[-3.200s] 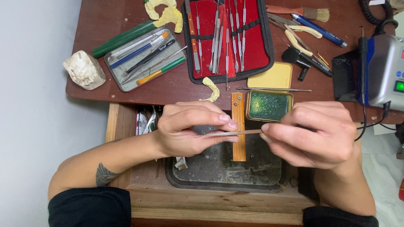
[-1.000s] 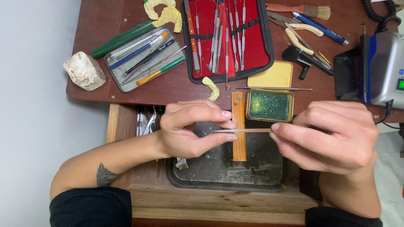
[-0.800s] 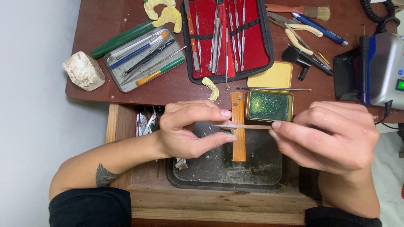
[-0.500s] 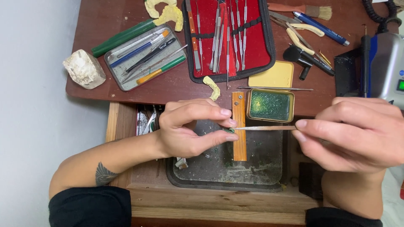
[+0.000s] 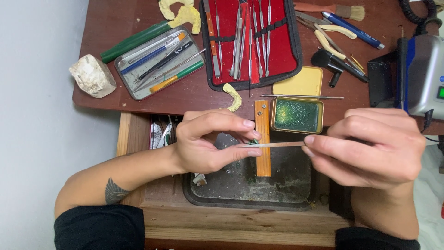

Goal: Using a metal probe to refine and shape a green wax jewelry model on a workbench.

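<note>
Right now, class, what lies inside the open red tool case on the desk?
The red tool case holds a row of slim metal instruments under black elastic straps, and one with an orange handle. Its upper end is cut off by the picture's edge, so their tops are unseen.

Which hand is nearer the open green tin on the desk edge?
The right. The right hand sits just below and right of the green tin, fingertips under its lower right corner; the left hand lies farther off, beyond the wooden peg.
</note>
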